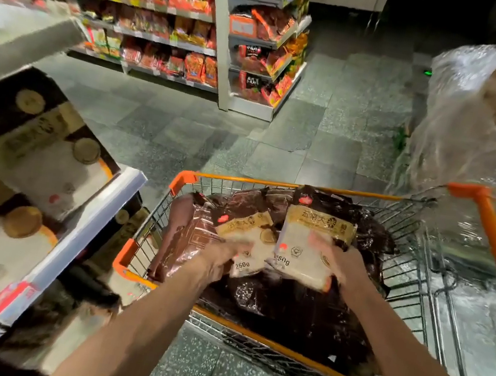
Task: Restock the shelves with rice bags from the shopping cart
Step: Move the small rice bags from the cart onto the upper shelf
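Rice bags (286,305), brown-and-cream plastic pouches, fill the orange-rimmed wire shopping cart (183,177). Right hand (339,262) clasps the right rice bag (305,250), long axis pointing far. Left hand (221,259) lies on the left rice bag (248,237), grip blurred. White-edged shelf (73,240) stands left, nearer left hand.

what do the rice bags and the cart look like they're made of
Rice bags: probably glossy plastic film; the dark wrapping shines and crinkles. Shopping cart: the basket looks like grey metal wire in a grid; the orange rim and corners look like plastic or coating.
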Available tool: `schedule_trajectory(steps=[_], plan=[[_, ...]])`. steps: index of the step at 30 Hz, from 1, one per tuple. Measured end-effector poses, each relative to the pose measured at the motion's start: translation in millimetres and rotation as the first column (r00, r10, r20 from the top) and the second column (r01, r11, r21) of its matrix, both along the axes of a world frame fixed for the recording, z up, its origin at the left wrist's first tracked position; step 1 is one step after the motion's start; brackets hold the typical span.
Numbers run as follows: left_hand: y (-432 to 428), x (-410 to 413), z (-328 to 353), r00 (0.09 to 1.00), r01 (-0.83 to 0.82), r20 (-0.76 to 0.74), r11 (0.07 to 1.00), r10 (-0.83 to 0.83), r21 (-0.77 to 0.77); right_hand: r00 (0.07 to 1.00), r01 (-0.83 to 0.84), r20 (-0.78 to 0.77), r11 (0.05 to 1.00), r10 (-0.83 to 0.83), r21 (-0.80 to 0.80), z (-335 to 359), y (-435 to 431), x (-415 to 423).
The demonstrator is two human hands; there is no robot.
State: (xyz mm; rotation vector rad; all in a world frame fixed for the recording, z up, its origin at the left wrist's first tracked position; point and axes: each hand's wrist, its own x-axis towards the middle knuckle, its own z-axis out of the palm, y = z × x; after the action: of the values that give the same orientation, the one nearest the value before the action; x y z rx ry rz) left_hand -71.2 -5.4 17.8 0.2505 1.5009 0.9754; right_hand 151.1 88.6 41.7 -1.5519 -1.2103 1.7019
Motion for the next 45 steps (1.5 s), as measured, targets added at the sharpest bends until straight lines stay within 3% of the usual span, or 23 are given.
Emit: schedule_trajectory(steps=[2, 5, 11, 13, 14, 17, 22, 29, 33, 40, 45], plan=[[-2.4, 0.5, 12.6, 0.999, 0.016, -0.05, 1.0, -0.016, 0.011, 0.988, -0.143, -0.055, 0.988, 0.146, 0.05, 15.1, 2.1, -1.8], [-9.0, -31.1, 33.1, 0.966, -0.069, -0.227, 0.973, 0.12, 0.221, 0.936, -0.307, -0.132, 0.94, 0.327, 0.151, 45.0, 9.9, -21.3], [-59.1, -91.7, 135.8, 0.883, -0.28, -0.24, 0.862, 0.404, 0.422, 0.798, -0.457, -0.251, 0.822, 0.548, 0.34, 121.6, 15.6, -115.2], [-81.9, -108.2, 177.6, 0.783, -0.367, -0.28, 0.776, 0.555, 0.513, 0.744, -0.482, -0.283, 0.78, 0.605, 0.401, 155.5, 6.6, -149.9], [-101.7, -121.7, 204.0, 0.683, -0.423, -0.318, 0.711, 0.657, 0.562, 0.7, -0.501, -0.306, 0.749, 0.645, 0.433, 176.0, -2.8, -175.2], [-139.1, -142.2, 260.7, 0.51, -0.411, -0.44, 0.659, 0.739, 0.63, 0.606, -0.511, -0.361, 0.695, 0.709, 0.506, 217.8, -24.3, -216.4], [-206.2, -174.6, 361.1, 0.212, -0.342, -0.579, 0.615, 0.787, 0.711, 0.393, -0.53, -0.425, 0.579, 0.815, 0.62, 301.6, -69.6, -285.1], [-262.2, -218.3, 477.2, -0.068, -0.243, -0.604, 0.574, 0.794, 0.782, 0.165, -0.517, -0.451, 0.466, 0.877, 0.718, 399.7, -122.0, -366.8], [-288.4, -257.7, 531.2, -0.166, -0.208, -0.594, 0.561, 0.787, 0.801, 0.155, -0.503, -0.46, 0.47, 0.874, 0.725, 448.2, -138.4, -416.3], [-314.4, -334.4, 583.0, -0.213, -0.289, -0.549, 0.484, 0.808, 0.826, 0.17, -0.473, -0.533, 0.543, 0.829, 0.694, 507.2, -153.9, -510.9], [-304.2, -398.7, 581.9, -0.239, -0.327, -0.598, 0.516, 0.765, 0.791, 0.153, -0.493, -0.571, 0.563, 0.807, 0.663, 537.2, -156.7, -575.4]])
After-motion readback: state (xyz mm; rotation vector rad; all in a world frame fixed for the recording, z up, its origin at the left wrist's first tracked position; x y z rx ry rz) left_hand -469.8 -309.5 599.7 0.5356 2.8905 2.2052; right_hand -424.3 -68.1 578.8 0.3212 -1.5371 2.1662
